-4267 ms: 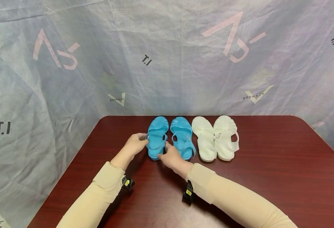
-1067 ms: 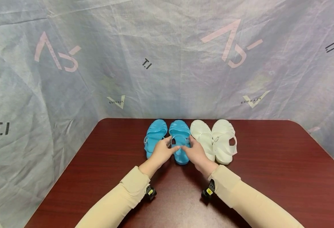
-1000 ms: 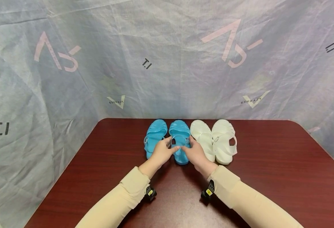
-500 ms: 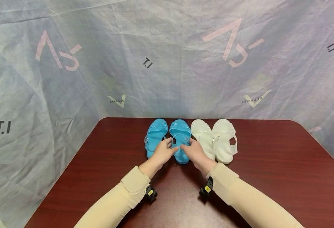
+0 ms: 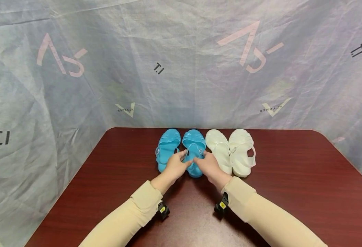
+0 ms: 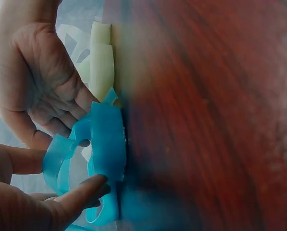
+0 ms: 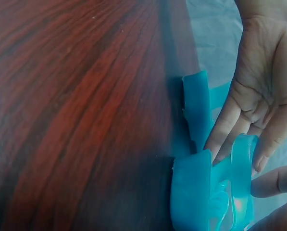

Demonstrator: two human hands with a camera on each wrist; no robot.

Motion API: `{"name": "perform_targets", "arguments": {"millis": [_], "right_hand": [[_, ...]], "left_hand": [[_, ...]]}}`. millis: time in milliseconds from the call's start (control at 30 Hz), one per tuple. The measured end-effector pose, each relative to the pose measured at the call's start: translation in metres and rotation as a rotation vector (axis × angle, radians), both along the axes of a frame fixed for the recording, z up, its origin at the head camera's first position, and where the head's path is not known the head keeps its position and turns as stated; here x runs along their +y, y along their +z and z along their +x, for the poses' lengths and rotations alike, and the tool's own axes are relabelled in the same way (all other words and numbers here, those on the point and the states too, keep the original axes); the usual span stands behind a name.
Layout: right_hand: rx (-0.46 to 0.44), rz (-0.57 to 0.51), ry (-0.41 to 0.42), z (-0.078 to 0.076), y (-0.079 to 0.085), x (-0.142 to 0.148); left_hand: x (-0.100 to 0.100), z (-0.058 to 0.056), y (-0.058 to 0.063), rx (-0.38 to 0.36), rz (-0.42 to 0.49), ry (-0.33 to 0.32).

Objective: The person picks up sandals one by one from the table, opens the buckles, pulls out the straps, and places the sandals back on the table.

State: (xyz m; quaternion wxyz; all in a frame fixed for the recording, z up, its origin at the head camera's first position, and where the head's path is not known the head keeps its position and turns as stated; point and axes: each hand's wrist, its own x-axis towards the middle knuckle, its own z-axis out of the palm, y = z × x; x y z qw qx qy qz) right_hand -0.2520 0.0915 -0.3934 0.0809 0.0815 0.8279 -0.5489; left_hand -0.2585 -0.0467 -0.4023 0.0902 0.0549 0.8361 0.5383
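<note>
My hands come from both sides onto the right-hand blue jelly sandal (image 5: 194,136), which lies toe away on the table. My left hand (image 5: 175,166) grips it at the left of the heel, thumb on top and fingers along the side. From the right, my right hand (image 5: 211,166) holds the strap near the buckle, its thumb close to the left thumb. In the left wrist view the blue ankle strap (image 6: 56,159) arches above the heel. In the right wrist view a thumb touches that strap. Part of the buckle and strap end are hidden by fingers.
Left of it lies the other blue sandal (image 5: 169,137), partly behind my left hand. Two white sandals (image 5: 240,138) lie side by side on the right, one partly behind my right hand. A printed grey cloth (image 5: 187,68) hangs behind the dark red table (image 5: 286,192).
Both hands have moved right, from the left blue sandal to the right one. Its strap end, which stuck out to the right, no longer shows there. Lately my right hand shifted slightly left.
</note>
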Motion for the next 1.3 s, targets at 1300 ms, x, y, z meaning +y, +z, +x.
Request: {"name": "perform_targets", "arguments": {"millis": [1300], "right_hand": [[0.047,0.020,0.003,0.016,-0.003,-0.005]], "left_hand": [[-0.001,0.016,0.000,0.003,-0.010,-0.007]]}}
